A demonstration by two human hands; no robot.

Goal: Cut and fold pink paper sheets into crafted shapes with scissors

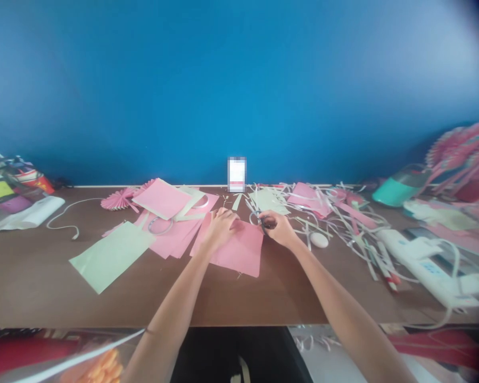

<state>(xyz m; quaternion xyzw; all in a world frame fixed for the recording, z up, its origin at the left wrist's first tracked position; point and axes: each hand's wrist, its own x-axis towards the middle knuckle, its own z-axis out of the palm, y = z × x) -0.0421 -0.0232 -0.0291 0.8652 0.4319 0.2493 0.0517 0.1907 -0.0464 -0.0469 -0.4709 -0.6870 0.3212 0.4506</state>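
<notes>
My left hand point(220, 229) pressed a pink paper sheet point(241, 252) flat to the tabletop point(271, 300), steadying it, as my right hand point(273, 227) gripped small scissors point(260, 221) at its edge, hands close together.

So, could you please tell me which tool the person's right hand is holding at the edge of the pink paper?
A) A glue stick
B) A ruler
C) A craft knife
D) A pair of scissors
D. The right hand grips a pair of scissors with dark handles at the edge of the pink paper sheet, on which the left hand rests.
</notes>
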